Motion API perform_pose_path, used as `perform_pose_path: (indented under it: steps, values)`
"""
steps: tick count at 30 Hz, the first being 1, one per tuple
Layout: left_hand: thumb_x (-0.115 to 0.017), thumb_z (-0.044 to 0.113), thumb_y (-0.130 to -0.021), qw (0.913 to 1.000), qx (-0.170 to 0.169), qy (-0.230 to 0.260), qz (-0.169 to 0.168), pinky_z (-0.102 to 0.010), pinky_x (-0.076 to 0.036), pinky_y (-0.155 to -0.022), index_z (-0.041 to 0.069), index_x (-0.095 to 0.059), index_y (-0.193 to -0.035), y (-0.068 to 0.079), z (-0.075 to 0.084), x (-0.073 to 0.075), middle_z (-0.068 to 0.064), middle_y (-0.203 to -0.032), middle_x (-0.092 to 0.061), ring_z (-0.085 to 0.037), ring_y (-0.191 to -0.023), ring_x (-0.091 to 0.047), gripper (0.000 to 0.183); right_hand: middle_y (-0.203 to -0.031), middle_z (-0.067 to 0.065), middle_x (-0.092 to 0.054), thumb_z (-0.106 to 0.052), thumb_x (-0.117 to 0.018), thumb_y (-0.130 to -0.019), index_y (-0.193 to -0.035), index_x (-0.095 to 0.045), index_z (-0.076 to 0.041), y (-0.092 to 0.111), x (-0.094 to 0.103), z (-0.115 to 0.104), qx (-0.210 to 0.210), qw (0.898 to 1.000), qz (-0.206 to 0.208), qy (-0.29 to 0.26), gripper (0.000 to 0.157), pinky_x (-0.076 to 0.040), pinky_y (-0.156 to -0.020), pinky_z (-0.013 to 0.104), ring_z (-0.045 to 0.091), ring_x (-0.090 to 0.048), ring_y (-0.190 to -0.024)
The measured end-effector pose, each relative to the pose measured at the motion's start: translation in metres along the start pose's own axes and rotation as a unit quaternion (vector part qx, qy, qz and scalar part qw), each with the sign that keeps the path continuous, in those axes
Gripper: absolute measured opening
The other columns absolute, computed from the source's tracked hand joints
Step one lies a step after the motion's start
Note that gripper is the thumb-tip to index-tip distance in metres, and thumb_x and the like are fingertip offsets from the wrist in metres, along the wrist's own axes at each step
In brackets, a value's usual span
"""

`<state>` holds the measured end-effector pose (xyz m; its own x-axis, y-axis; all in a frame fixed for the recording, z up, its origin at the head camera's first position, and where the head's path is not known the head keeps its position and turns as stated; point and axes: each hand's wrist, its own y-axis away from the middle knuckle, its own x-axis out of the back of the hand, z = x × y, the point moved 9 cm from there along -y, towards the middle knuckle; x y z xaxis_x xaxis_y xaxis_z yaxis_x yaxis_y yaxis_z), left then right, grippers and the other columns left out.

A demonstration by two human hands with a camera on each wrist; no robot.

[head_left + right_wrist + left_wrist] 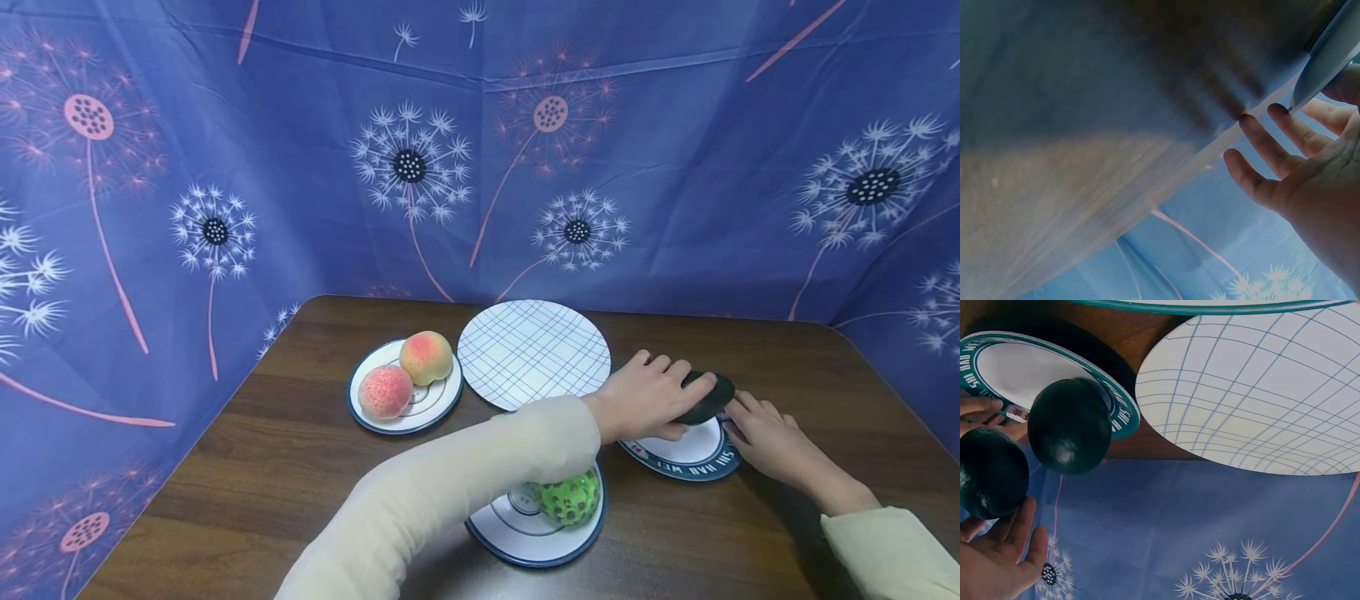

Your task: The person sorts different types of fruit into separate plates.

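Note:
My left hand (651, 396) reaches across to the right and holds a smooth dark green fruit (712, 402), like an avocado, over a lettered plate (708, 468). The left wrist view shows the fingers cupped against this fruit (991, 474). A second dark green fruit (1069, 428) appears there over the white plate (1013, 369). At the plate's right edge, my right hand (783, 442) grips the rim. In the right wrist view its thumb and fingers lie on either side of the plate (1329, 65), with the outer fingers spread.
At left, a blue-rimmed plate (408, 429) bears a pink peach (386, 392) and a yellow-pink peach (426, 357). A white gridded round plate (534, 354) lies at the back. A green spotted ball (570, 498) sits on a front plate (536, 554), partly beneath the left sleeve (465, 475).

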<state>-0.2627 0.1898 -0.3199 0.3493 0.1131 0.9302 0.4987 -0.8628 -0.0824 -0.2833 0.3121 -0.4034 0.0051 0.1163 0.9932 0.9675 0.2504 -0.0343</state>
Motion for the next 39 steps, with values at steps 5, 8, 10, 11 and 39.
perform_pose_path:
  steps: [5, 8, 10, 11, 39]
  values:
    - [-0.042, 0.058, -0.088, 0.9998, -0.018, 0.001, -0.004, -0.027, -0.038, -0.097, 0.025, -0.024, -0.141, 0.001, 0.007, -0.003, 0.004, -0.135, -0.047, -0.011, -0.118, -0.049, 0.065, -0.122, 0.033, -0.042, -0.011, -0.056, -0.085, -0.124, -0.045, 0.005, 0.0, -0.002, 0.002, -0.004, 1.0, -0.007, -0.009, 0.043, -0.036, -0.074, 0.07, 0.054, -0.042, -0.105]
    - [-0.041, 0.059, -0.088, 0.9996, -0.026, -0.004, -0.011, -0.027, -0.039, -0.097, 0.025, -0.024, -0.14, 0.001, 0.011, -0.005, 0.004, -0.134, -0.047, -0.011, -0.117, -0.05, 0.064, -0.122, 0.034, -0.042, -0.011, -0.056, -0.085, -0.124, -0.045, 0.005, 0.0, -0.002, 0.002, -0.004, 1.0, -0.008, -0.007, 0.043, -0.036, -0.074, 0.07, 0.054, -0.042, -0.104]
    - [-0.04, 0.059, -0.088, 0.9993, -0.031, -0.009, -0.017, -0.027, -0.04, -0.096, 0.026, -0.024, -0.139, 0.002, 0.013, -0.006, 0.004, -0.132, -0.048, -0.011, -0.117, -0.05, 0.064, -0.121, 0.033, -0.042, -0.011, -0.057, -0.085, -0.124, -0.045, 0.006, 0.0, -0.002, 0.001, -0.002, 1.0, -0.007, -0.005, 0.044, -0.037, -0.074, 0.07, 0.053, -0.042, -0.104]
    - [-0.04, 0.059, -0.088, 0.9992, -0.033, -0.012, -0.021, -0.027, -0.04, -0.096, 0.026, -0.023, -0.14, 0.001, 0.013, -0.007, 0.004, -0.132, -0.048, -0.011, -0.117, -0.05, 0.064, -0.121, 0.033, -0.042, -0.011, -0.057, -0.084, -0.124, -0.045, 0.006, 0.0, -0.002, 0.001, -0.002, 1.0, -0.006, -0.005, 0.045, -0.037, -0.074, 0.07, 0.053, -0.042, -0.104]
    - [-0.042, 0.058, -0.087, 0.9887, -0.071, -0.041, -0.126, -0.029, -0.03, -0.107, 0.033, -0.012, -0.143, 0.002, 0.028, -0.039, 0.008, -0.146, -0.031, -0.01, -0.131, -0.035, 0.068, -0.124, 0.032, -0.04, -0.012, -0.057, -0.085, -0.131, -0.038, 0.006, -0.001, -0.003, 0.002, -0.011, 1.0, -0.018, 0.004, 0.052, -0.034, -0.08, 0.07, 0.052, -0.04, -0.107]
